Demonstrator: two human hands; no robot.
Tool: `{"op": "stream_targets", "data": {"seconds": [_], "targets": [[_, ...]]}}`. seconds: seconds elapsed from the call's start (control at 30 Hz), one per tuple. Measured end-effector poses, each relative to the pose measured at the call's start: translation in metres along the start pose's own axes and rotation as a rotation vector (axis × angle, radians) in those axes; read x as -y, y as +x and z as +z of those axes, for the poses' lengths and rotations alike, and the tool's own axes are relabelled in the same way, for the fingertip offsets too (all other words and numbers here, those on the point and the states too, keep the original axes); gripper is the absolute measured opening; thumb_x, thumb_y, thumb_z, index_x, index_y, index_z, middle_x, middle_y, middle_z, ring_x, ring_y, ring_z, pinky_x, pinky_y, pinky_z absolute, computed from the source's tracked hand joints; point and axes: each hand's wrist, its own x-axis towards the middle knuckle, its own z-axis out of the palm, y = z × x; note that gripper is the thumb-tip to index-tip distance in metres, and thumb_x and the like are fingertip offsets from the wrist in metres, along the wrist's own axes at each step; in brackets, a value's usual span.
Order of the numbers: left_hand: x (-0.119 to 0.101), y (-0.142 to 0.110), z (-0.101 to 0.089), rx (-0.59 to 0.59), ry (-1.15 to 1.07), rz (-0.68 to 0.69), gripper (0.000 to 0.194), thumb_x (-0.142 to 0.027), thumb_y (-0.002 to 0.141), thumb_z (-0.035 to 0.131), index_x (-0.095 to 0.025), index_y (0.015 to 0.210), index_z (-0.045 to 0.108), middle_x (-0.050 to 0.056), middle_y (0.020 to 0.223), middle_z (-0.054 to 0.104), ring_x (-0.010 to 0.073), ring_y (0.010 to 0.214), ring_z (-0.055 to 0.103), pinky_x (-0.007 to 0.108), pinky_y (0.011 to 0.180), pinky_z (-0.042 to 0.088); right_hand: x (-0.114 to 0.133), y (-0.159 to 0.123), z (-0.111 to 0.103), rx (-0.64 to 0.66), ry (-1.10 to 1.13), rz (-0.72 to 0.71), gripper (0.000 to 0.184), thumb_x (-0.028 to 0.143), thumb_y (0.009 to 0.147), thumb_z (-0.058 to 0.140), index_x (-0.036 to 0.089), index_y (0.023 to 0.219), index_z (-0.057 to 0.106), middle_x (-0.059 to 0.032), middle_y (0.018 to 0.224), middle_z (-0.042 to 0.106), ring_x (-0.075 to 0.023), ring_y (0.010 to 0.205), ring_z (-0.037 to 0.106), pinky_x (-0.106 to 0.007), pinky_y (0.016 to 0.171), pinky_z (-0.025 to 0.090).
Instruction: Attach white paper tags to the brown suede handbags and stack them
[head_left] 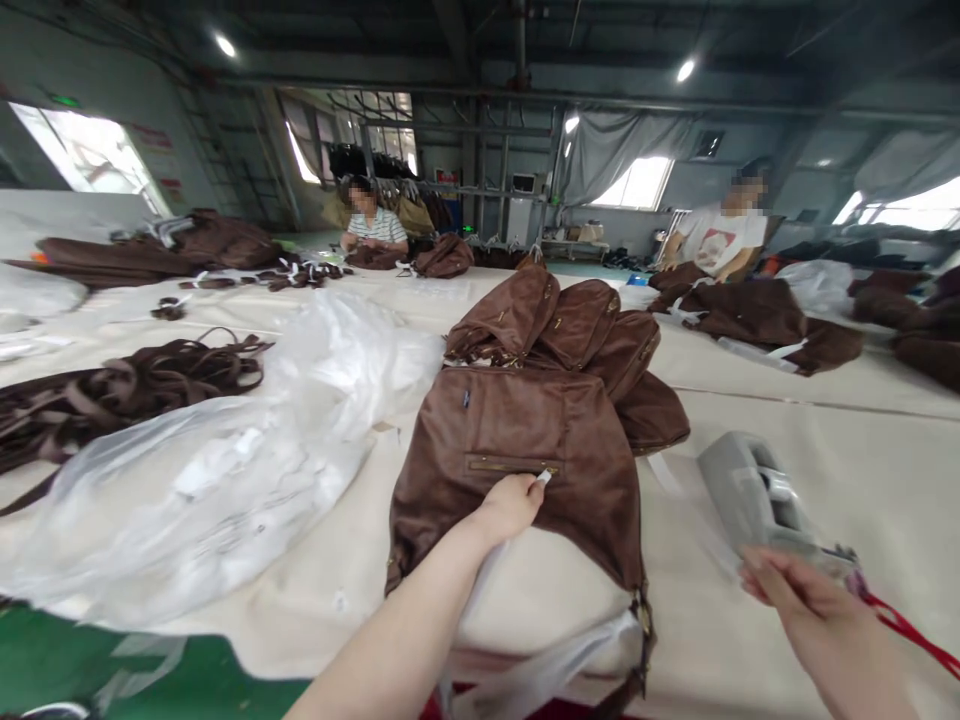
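Note:
A brown leather-look handbag (pixel 517 410) lies on the cream-covered table in front of me, its zipped pocket (pixel 502 465) facing up. My left hand (pixel 514 508) is closed at the pocket's right end, pinching a small white strip (pixel 545 478) at the zipper pull. To the right of the bag, my right hand (pixel 806 600) has its fingers pinched together on a pale translucent strip (pixel 712 535), somewhat blurred. Just beyond that hand sits a grey tape dispenser (pixel 739 485). A strap with metal rings (pixel 641 615) hangs from the bag's lower right corner.
More brown bags (pixel 570 320) are stacked behind this one. Clear plastic bags (pixel 247 480) and a heap of brown straps (pixel 142 385) cover the left side. A red cord (pixel 915 635) lies at right. Two people (pixel 375 228) work across the table among other bags.

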Motion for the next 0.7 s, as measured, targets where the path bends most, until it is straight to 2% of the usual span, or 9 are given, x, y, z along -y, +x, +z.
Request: {"op": "stream_targets", "data": {"seconds": [0.07, 0.13, 0.2, 0.23, 0.33, 0.47, 0.53, 0.6, 0.7], "targets": [[-0.002, -0.002, -0.001, -0.006, 0.025, -0.003, 0.036, -0.030, 0.091, 0.037, -0.014, 0.075, 0.065, 0.005, 0.071, 0.064, 0.0157, 0.064, 0.053, 0.025, 0.063, 0.036, 0.062, -0.002, 0.035, 0.173, 0.239, -0.066, 0.039, 0.056, 0.074, 0.060, 0.020, 0.085, 0.068, -0.0073, 0.072, 0.070, -0.0229, 0.070, 0.066, -0.032, 0.066, 0.053], [-0.002, -0.003, -0.002, 0.005, 0.028, 0.000, 0.033, -0.028, 0.089, 0.039, -0.014, 0.078, 0.066, 0.006, 0.074, 0.066, 0.0167, 0.067, 0.054, 0.025, 0.064, 0.038, 0.117, -0.002, 0.071, 0.341, 0.438, -0.119, 0.040, 0.057, 0.073, 0.063, 0.018, 0.084, 0.066, -0.0052, 0.069, 0.066, -0.0175, 0.063, 0.061, -0.027, 0.060, 0.050], [-0.001, -0.005, -0.003, 0.023, 0.012, 0.017, 0.026, -0.023, 0.084, 0.042, -0.014, 0.080, 0.066, 0.005, 0.075, 0.066, 0.0168, 0.069, 0.055, 0.025, 0.065, 0.038, 0.155, 0.000, 0.104, 0.522, 0.604, -0.111, 0.040, 0.057, 0.071, 0.066, 0.018, 0.079, 0.064, -0.0026, 0.066, 0.063, -0.0134, 0.059, 0.056, -0.023, 0.053, 0.045], [0.000, -0.005, -0.004, 0.033, -0.008, 0.027, 0.025, -0.020, 0.082, 0.042, -0.014, 0.080, 0.066, 0.005, 0.075, 0.065, 0.0164, 0.069, 0.055, 0.024, 0.064, 0.038, 0.166, 0.001, 0.117, 0.603, 0.665, -0.101, 0.040, 0.057, 0.070, 0.068, 0.017, 0.075, 0.062, -0.0011, 0.063, 0.060, -0.0117, 0.056, 0.053, -0.022, 0.050, 0.042], [0.002, -0.007, -0.005, 0.047, -0.072, 0.057, 0.023, -0.016, 0.076, 0.042, -0.015, 0.079, 0.065, 0.002, 0.072, 0.063, 0.0147, 0.066, 0.053, 0.023, 0.062, 0.037, 0.174, 0.004, 0.146, 0.749, 0.733, -0.056, 0.043, 0.058, 0.067, 0.069, 0.017, 0.065, 0.056, 0.0027, 0.055, 0.052, -0.0086, 0.048, 0.046, -0.021, 0.044, 0.035], [0.003, -0.007, -0.006, 0.033, -0.076, 0.073, 0.012, -0.017, 0.070, 0.050, -0.014, 0.073, 0.061, 0.000, 0.065, 0.058, 0.0128, 0.060, 0.047, 0.022, 0.057, 0.034, 0.162, 0.005, 0.161, 0.801, 0.682, -0.013, 0.041, 0.055, 0.067, 0.069, 0.018, 0.062, 0.053, 0.0045, 0.051, 0.048, -0.0075, 0.044, 0.043, -0.021, 0.041, 0.030], [0.005, -0.006, -0.004, 0.039, -0.148, 0.085, 0.012, -0.020, 0.074, 0.049, -0.015, 0.072, 0.060, 0.000, 0.065, 0.057, 0.0127, 0.061, 0.047, 0.022, 0.057, 0.034, 0.158, 0.004, 0.164, 0.813, 0.628, -0.001, 0.037, 0.051, 0.068, 0.068, 0.018, 0.062, 0.053, 0.0050, 0.049, 0.047, -0.0074, 0.043, 0.043, -0.020, 0.039, 0.030], [0.007, -0.003, -0.001, 0.029, -0.261, 0.068, 0.021, -0.025, 0.082, 0.043, -0.015, 0.070, 0.058, 0.000, 0.064, 0.055, 0.0125, 0.062, 0.047, 0.022, 0.057, 0.034, 0.158, 0.004, 0.165, 0.814, 0.574, 0.021, 0.034, 0.047, 0.070, 0.067, 0.017, 0.061, 0.053, 0.0052, 0.048, 0.048, -0.0070, 0.042, 0.043, -0.019, 0.039, 0.030], [0.008, 0.001, 0.004, -0.008, -0.404, -0.083, 0.033, -0.029, 0.089, 0.034, -0.016, 0.063, 0.049, -0.001, 0.056, 0.047, 0.0102, 0.054, 0.041, 0.022, 0.052, 0.031, 0.157, 0.005, 0.164, 0.844, 0.542, 0.026, 0.032, 0.045, 0.070, 0.067, 0.017, 0.063, 0.056, 0.0041, 0.051, 0.052, -0.0068, 0.043, 0.046, -0.019, 0.039, 0.033]]}}
